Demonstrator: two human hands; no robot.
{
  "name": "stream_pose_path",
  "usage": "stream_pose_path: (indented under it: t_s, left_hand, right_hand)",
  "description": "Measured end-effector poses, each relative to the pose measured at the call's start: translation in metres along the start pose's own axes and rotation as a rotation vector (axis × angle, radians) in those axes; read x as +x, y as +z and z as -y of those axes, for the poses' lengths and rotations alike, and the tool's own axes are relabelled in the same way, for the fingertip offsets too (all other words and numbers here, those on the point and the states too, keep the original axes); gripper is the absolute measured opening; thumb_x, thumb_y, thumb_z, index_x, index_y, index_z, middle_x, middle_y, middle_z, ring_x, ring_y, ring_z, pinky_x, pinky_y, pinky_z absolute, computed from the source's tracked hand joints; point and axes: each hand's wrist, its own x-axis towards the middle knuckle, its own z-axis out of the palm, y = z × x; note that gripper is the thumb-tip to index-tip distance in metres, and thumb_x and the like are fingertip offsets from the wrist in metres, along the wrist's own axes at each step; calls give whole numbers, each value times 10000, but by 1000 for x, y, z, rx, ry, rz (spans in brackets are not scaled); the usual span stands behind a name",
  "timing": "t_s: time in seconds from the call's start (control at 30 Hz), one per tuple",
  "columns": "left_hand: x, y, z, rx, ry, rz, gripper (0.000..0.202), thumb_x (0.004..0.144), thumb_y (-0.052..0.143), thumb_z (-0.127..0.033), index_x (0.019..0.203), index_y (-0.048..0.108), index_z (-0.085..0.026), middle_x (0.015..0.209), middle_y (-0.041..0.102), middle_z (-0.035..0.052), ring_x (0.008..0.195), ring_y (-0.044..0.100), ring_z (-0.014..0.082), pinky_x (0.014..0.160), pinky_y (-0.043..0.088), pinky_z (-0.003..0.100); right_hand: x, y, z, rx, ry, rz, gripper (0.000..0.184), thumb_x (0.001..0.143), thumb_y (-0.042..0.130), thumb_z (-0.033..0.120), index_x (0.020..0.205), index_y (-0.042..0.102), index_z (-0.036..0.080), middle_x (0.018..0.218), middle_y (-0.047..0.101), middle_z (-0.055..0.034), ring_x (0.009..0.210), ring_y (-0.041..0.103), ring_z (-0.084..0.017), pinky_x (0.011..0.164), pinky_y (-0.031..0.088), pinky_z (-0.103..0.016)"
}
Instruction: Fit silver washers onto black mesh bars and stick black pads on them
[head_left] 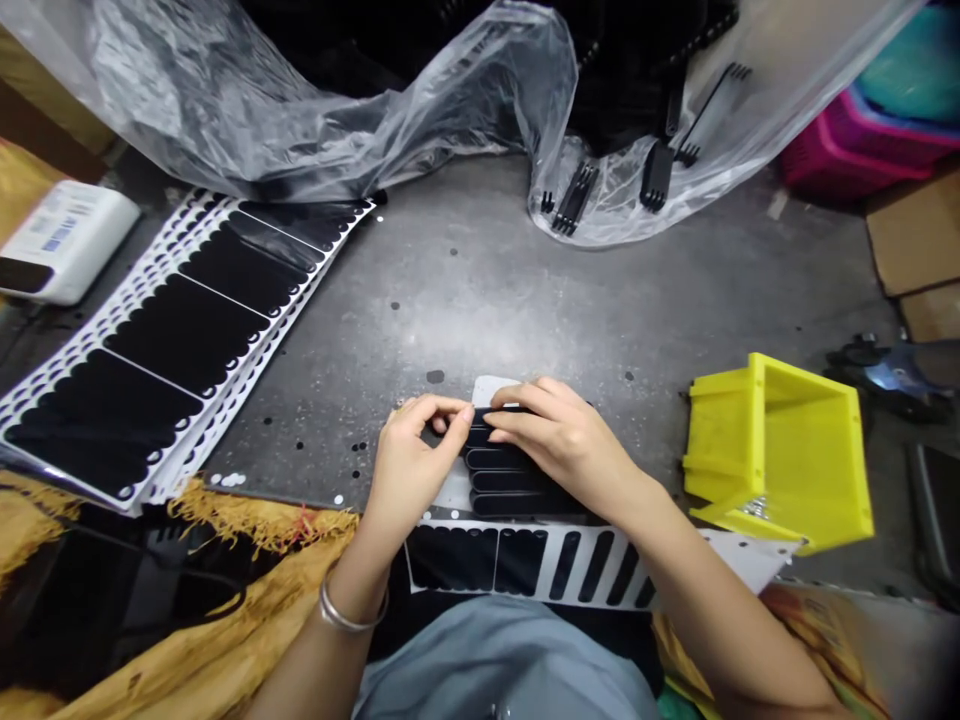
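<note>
Several oblong black pieces (pixel 499 480) lie side by side on the table in front of me, over something pale. At the far end of this row, the thumb and forefinger of my left hand (pixel 416 445) pinch the left tip of a black strip (pixel 478 416). My right hand (pixel 559 430) has its bent fingers closed about the same strip, a little to the right, and partly covers the row. Nearer to me, a white sheet of black oblong stickers (pixel 476 558) lies along the table's front edge, with some dark shapes separated by white gaps.
A stack of similar sticker sheets (pixel 191 330) lies at left beside a white box-shaped device (pixel 71 240). A yellow bin (pixel 724 440) stands at right. Clear plastic sheeting (pixel 450 110) holding black slotted parts (pixel 656 175) spreads across the back. Pink crates (pixel 847 145) are at far right.
</note>
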Motion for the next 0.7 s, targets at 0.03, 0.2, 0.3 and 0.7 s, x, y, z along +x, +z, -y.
stream_pose_path:
  t_s: [0.03,0.2,0.3,0.7]
  left_hand:
    - [0,0,0,-3,-10,1,163,947,658,-351,904,768,-238,780,711,-15,751,607,165,805,453,319]
    - [2,-1,1,0,-23,5,181,937,663,-371,874,774,-243,741,692,-21,718,594,159,797,446,318]
    - [4,-2,2,11,-26,5,178,926,671,-377,877,777,-242,757,707,-19,710,594,157,791,451,316]
    - [-3,3,-19,371,430,204,1048,742,771,-741,1572,386,-230,1566,480,181,1448,431,407,1221,312,597]
  right_hand:
    - [-5,-7,-2,2,50,-5,211,1038,594,276,1146,748,179,1127,731,-104,965,645,-221,846,538,-380]
    - [-35,-30,-23,218,311,-99,124,1001,651,225,1057,761,225,970,717,-38,856,685,-161,771,547,-306]
    - [-42,-26,-32,294,312,-173,117,978,668,202,1011,777,230,920,720,-19,804,682,-148,732,542,-295]
    - [-87,-53,-2,-86,452,-449,389,1003,590,145,1314,713,343,1003,624,-52,895,619,-197,793,542,-360]
